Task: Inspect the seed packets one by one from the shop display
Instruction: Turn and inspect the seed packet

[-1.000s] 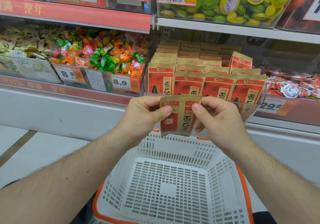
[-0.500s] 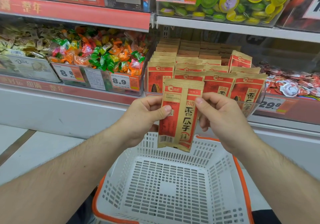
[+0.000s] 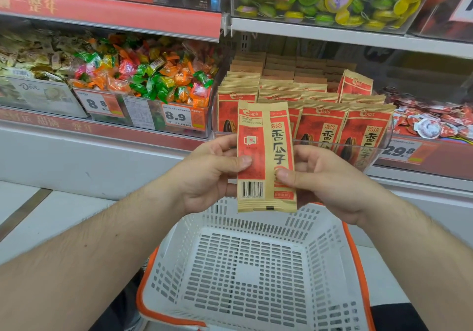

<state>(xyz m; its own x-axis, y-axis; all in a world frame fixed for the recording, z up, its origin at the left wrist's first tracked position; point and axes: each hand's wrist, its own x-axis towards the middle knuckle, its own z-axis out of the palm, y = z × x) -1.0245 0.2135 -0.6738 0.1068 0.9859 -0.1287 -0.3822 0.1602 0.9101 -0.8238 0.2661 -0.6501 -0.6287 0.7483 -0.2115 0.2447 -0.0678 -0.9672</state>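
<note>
So the barcode side faces the camera for reading, left hand (image 3: pixel 204 174) and right hand (image 3: pixel 322 179) are pinching the sunflower seed packet (image 3: pixel 265 156) upright by its edges above the empty basket (image 3: pixel 245 230).

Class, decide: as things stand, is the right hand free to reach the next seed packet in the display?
Probably not yet: the right hand and left hand both grip the held packet. The display packets lie open just behind.

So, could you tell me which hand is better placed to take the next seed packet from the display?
Probably the right hand: it is nearer the display packets, while the left hand can hold the inspected packet.
</note>
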